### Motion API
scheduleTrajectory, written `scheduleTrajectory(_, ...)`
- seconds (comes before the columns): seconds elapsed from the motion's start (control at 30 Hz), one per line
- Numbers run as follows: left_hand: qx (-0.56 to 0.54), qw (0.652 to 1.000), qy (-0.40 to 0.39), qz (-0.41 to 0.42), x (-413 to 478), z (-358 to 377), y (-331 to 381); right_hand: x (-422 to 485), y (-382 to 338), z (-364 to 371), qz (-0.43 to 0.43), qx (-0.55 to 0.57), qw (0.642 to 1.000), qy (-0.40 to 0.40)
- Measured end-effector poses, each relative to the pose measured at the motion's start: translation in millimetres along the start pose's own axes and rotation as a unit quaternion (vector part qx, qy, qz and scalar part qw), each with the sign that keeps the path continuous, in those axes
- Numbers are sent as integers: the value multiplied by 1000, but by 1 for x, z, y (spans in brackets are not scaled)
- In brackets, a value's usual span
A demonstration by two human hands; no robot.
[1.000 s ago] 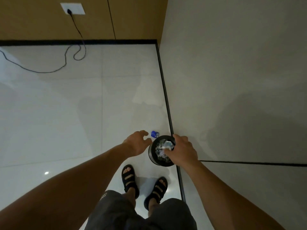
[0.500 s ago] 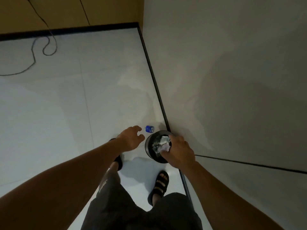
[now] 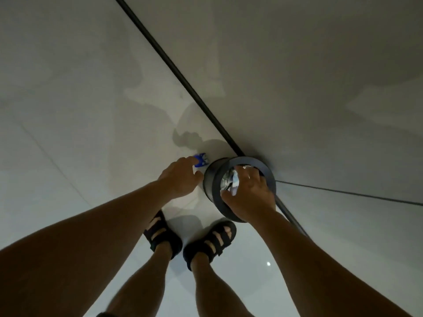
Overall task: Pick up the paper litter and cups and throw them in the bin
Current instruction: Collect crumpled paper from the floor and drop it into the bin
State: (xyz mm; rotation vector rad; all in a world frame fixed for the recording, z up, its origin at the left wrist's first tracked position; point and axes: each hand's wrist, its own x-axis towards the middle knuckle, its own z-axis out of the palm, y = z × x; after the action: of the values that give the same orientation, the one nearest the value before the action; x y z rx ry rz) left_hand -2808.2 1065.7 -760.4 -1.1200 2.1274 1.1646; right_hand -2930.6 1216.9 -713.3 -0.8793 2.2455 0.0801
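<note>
A dark round bin stands on the pale floor against the wall's black baseboard. Crumpled white paper fills its mouth. My right hand lies spread over the opening, fingers on the paper and thumb at the near rim. A small blue piece of litter lies on the floor just left of the bin. My left hand reaches to it with fingers extended, and a fingertip touches its near edge. Nothing is held in that hand.
My two sandalled feet stand right in front of the bin. The grey wall rises to the right behind the black baseboard. Glossy pale floor tiles stretch to the left.
I have bent lower, so the bin looks larger. My left hand has moved forward to the blue litter and now touches it. My right hand has sunk further onto the paper in the bin.
</note>
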Motion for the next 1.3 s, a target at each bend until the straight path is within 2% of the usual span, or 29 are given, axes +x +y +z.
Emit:
scheduleTrajectory(0.07,29,1000,-9,1,37,26,-11,24,9,25,3,-3,1000,-1)
scheduleTrajectory(0.17,60,998,-24,-1,97,63,-32,58,27,49,5,-6,999,41)
scheduleTrajectory(0.4,149,989,-1,-5,225,128,-76,105,60,83,14,9,994,110)
scheduleTrajectory(0.63,203,978,39,24,282,177,-102,113,77,93,2,6,980,199)
scheduleTrajectory(0.77,183,980,50,55,251,154,-90,98,78,84,21,15,984,178)
scheduleTrajectory(0.93,182,964,121,152,152,67,-44,35,54,43,45,47,990,122)
scheduleTrajectory(1.0,171,949,161,209,102,35,-21,4,45,18,50,55,990,120)
scheduleTrajectory(1.1,190,909,189,320,34,14,18,-36,41,-16,61,76,987,128)
scheduleTrajectory(1.23,243,876,125,398,-10,38,56,-64,48,-31,93,111,980,138)
scheduleTrajectory(1.3,255,902,62,343,-6,68,63,-66,56,-23,111,123,976,140)
